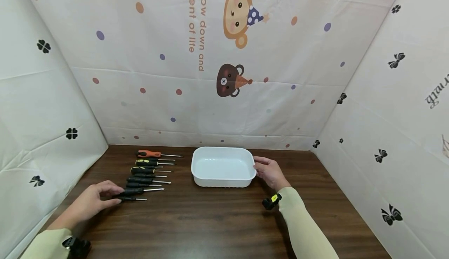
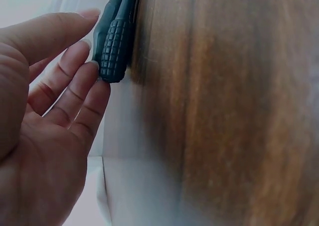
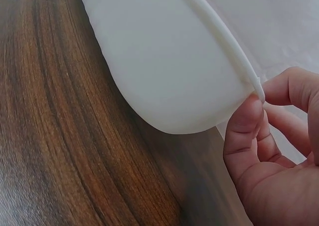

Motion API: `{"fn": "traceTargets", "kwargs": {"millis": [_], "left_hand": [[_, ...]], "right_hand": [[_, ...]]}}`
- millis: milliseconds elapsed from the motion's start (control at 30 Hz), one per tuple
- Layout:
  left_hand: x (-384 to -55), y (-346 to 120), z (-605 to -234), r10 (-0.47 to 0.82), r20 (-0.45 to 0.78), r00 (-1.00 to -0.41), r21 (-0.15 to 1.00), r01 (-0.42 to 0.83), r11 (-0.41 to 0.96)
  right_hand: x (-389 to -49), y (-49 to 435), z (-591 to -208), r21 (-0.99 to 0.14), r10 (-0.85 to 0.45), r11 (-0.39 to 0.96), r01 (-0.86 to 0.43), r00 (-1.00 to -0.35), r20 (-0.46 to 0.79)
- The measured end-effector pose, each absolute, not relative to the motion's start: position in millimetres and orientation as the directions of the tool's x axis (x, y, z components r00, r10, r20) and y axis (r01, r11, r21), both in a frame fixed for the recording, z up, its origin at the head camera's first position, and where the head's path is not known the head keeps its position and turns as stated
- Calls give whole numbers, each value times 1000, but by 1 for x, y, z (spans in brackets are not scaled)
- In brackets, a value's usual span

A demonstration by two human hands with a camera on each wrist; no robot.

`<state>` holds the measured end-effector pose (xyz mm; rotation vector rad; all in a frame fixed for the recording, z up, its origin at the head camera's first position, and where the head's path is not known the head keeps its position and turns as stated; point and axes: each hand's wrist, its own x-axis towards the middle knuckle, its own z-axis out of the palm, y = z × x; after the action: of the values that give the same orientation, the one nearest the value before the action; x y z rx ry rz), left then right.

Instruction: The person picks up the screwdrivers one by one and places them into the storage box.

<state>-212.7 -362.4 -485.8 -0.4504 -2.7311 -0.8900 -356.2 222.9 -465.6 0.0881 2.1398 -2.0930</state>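
Note:
A white rectangular basin point(image 1: 223, 167) stands upright at the back middle of the table. My right hand point(image 1: 269, 172) pinches its right rim between thumb and fingers; in the right wrist view the basin's smooth outer wall point(image 3: 149, 56) shows beside the thumb. Several screwdrivers point(image 1: 144, 170) lie in a column on the left, handles to the left and shafts to the right. At the near end of that column is my left hand point(image 1: 92, 203), its fingers extended around the handle ends. In the left wrist view, fingertips touch the butt of a dark ribbed screwdriver handle point(image 2: 113, 56), with the thumb apart from it.
The farthest screwdriver has an orange handle point(image 1: 149, 153). Dark wood tabletop point(image 1: 196, 220) lies in front of the basin. Patterned white cloth point(image 1: 196, 107) rises behind the table, with more cloth at both sides.

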Motion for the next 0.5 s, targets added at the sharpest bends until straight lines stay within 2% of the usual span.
{"fn": "traceTargets", "kwargs": {"millis": [500], "left_hand": [[-215, -366, -490, 232, 304, -924, 470, 357, 807]], "right_hand": [[-358, 224, -468, -989, -44, 34, 141, -989, -142]]}}
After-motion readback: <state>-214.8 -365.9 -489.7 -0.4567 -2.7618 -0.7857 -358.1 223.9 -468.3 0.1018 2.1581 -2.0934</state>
